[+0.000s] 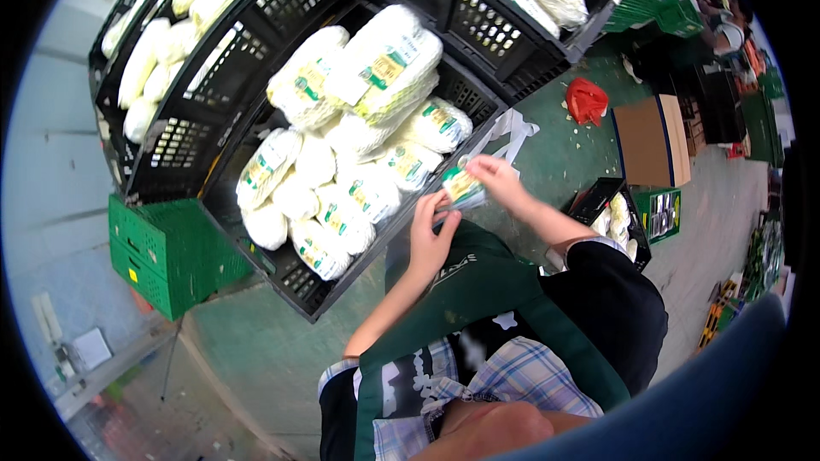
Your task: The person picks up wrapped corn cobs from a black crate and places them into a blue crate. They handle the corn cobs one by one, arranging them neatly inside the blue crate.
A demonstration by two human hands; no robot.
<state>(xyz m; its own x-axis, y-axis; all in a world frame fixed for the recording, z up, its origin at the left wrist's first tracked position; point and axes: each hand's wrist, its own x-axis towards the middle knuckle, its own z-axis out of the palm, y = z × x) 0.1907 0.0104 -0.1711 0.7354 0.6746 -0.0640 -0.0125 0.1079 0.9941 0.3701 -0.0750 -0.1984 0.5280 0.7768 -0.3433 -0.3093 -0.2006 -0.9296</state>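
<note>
Both hands are at a small stack of printed labels [464, 187] in green, yellow and white, just past the near rim of a black plastic crate [359, 282]. My left hand [433, 230] grips the stack by its lower left side, fingers curled around it. At the upper right, the thumb and fingertips of my right hand [498, 180] pinch a label's edge. Inside the crate, napa cabbages in white foam netting [392, 64] are piled up. Many bear the same kind of label, as the one at the front [320, 250] does; a few show none.
More black crates [256, 25] with pale netted produce [154, 64] stand behind and left. Green crates [166, 250] are at lower left. On the right floor lie white strips [516, 131], a red plastic bag [585, 101], a cardboard box [647, 141] and a cabbage crate [592, 198]. People are far right.
</note>
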